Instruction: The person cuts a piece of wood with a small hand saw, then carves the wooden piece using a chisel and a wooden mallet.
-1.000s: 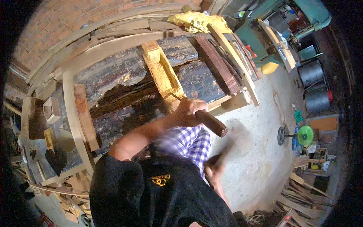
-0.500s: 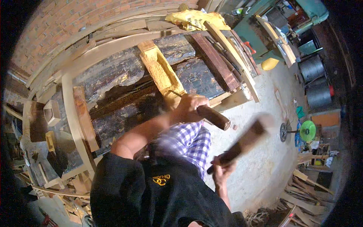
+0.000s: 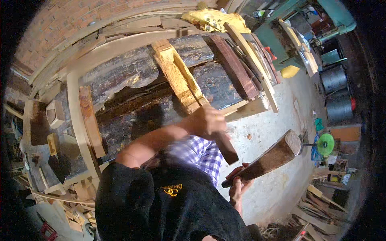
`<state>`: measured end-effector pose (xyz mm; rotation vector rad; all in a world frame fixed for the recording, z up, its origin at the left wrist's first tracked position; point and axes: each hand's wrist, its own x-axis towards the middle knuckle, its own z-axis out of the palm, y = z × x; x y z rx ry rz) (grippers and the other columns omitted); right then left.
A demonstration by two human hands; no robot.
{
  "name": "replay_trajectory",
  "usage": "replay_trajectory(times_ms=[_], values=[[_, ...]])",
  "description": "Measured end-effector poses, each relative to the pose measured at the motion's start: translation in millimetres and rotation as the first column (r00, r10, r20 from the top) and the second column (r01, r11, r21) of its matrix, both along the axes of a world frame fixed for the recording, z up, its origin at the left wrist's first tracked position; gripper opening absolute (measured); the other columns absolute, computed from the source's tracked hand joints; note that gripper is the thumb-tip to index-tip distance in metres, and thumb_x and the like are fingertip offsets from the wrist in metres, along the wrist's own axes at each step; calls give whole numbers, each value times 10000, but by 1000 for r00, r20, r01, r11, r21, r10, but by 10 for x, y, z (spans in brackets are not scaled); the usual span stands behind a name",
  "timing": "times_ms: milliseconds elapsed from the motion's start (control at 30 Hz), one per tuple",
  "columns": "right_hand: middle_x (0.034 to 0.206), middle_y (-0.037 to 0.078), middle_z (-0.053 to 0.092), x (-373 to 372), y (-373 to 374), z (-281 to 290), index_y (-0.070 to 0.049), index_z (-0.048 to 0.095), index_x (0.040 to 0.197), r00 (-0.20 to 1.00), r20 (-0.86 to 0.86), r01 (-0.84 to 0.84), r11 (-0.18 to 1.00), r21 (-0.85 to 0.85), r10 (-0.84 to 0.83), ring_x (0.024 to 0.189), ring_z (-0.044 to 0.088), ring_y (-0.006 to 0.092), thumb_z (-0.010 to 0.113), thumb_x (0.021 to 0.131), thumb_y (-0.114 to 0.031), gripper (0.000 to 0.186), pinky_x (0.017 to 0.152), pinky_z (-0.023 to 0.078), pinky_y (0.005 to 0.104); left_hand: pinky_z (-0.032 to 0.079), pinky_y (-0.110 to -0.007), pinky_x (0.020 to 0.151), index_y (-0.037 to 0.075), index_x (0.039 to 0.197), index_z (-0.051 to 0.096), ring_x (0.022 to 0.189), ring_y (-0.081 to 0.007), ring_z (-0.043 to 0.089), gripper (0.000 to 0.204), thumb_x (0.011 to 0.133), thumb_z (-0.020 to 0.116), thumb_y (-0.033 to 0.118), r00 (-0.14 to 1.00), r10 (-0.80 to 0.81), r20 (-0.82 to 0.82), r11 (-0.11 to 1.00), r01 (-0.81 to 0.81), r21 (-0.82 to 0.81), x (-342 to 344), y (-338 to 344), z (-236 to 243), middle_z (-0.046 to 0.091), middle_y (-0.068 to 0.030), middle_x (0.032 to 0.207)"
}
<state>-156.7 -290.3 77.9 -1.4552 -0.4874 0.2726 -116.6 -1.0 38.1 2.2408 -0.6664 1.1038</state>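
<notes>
Head view: the left hand is closed around a chisel's wooden handle against the pale notched beam, the right hand grips the narrow end of a heavy, rigid wooden mallet raised alongside.

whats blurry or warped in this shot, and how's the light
Head view: left hand on the chisel handle is motion-smeared; right hand and wooden mallet stay sharper. Fisheye bends the planks and darkens the rim. Daylight brightens the concrete floor, with the logs in shadow.
</notes>
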Motion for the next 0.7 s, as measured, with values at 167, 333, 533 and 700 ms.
replay_trajectory(times_ms=[167,333,533,700], values=[[896,131,550,-16,-43,-1,23,319,1266,1000,10,21,986,-163,-20,715,582,188,611,784,-83,574,596,499,298,488,-371,540,117,819,647,638,-256,613,159,733,623,248,994,-64,-87,987,50,-152,22,-159,-90,572,-62,692],[681,67,541,-38,10,-24,73,370,1174,992,63,120,974,-194,-110,511,541,144,670,806,-425,688,480,442,268,491,-409,569,120,804,625,657,-313,627,212,678,663,286,993,-50,-107,969,22,-248,58,-125,-142,589,-86,703],[657,62,529,-30,33,62,75,353,1184,991,17,132,966,-222,-132,518,541,146,668,806,-408,689,479,437,271,477,-410,555,115,731,567,629,-326,616,201,687,656,290,985,-48,-168,955,-4,-295,62,-101,-127,581,-99,674],[669,77,538,-27,-35,146,40,337,1203,981,103,183,966,-183,-167,533,533,164,640,818,-429,678,523,445,283,466,-410,532,111,709,548,602,-325,606,182,683,648,260,970,-65,-232,943,-16,-331,77,-61,-64,563,-97,628]])
